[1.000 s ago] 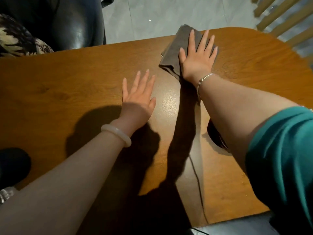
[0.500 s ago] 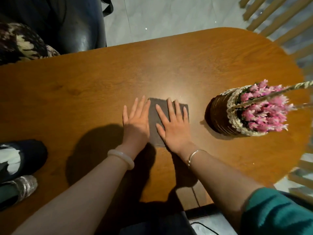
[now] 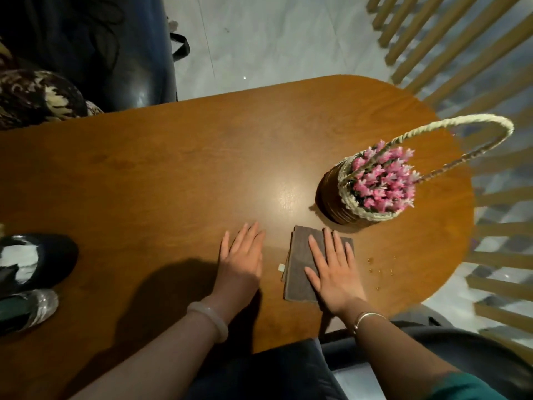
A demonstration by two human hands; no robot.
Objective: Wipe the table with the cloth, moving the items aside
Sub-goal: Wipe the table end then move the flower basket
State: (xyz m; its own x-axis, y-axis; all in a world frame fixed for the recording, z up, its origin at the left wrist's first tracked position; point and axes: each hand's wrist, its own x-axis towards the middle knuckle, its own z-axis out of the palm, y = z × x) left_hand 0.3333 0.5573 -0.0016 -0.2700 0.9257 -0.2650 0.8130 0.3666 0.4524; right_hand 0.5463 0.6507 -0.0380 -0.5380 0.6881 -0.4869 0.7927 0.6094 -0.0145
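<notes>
Right hand (image 3: 331, 272): we press it flat, fingers straight, on the folded cloth (image 3: 300, 269) near the table (image 3: 173, 174) front edge, ready to wipe. Left hand (image 3: 240, 259): flat on bare wood, likely bracing. Basket (image 3: 366, 194): just beyond cloth, unmoved.

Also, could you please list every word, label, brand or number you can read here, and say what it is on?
None can be read in this view.
The white tag at the left edge of the cloth: too small to tell whether it carries print.
The flower basket and the table: no lettering shows.
</notes>
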